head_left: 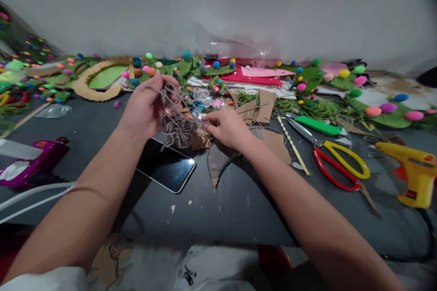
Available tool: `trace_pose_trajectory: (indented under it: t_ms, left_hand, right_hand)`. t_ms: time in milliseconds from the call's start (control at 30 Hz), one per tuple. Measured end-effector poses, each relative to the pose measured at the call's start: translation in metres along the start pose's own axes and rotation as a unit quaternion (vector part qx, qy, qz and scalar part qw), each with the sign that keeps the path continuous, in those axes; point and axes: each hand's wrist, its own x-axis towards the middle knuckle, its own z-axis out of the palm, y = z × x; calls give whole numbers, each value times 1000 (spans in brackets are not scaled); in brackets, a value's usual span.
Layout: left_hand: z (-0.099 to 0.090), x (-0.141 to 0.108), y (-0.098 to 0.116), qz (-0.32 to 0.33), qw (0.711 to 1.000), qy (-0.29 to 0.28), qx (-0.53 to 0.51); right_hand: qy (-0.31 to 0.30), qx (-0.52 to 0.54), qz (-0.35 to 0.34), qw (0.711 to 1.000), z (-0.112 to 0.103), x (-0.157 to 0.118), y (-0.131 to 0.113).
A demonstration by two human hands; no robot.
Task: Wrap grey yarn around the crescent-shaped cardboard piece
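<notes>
A tangled bundle of grey yarn (179, 129) hangs from my left hand (145, 107), whose fingers are curled round its upper loops. My right hand (227, 127) is to the right of the bundle, with thumb and fingertips pinched on a strand of the yarn. Below my right hand a curved cardboard piece wrapped in grey yarn (220, 161) lies on the dark table (211, 213), its pointed end toward me. Bare cardboard (277, 144) shows to the right of the wrapped part. A black phone (167, 166) lies under the yarn bundle.
Red-and-yellow-handled scissors (336, 163), a green cutter (317, 125), a patterned stick (292, 145) and a yellow glue gun (414, 170) lie at the right. At the left is a purple device (32, 163) with white cables. Green leaves with coloured pompoms line the back.
</notes>
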Motion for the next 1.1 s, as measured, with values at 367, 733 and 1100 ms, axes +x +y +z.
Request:
trace_pose_trajectory:
  t_ms: [367, 733, 1100]
  left_hand:
    - [-28, 20, -6, -26, 962, 271, 36]
    - [-70, 24, -15, 8, 926, 354, 132]
    - [-96, 24, -22, 65, 917, 314, 238]
  right_hand:
    - [298, 217, 84, 926, -47, -10, 46]
    - [499, 427, 146, 740, -92, -24, 76]
    - [465, 406, 179, 766, -99, -29, 73]
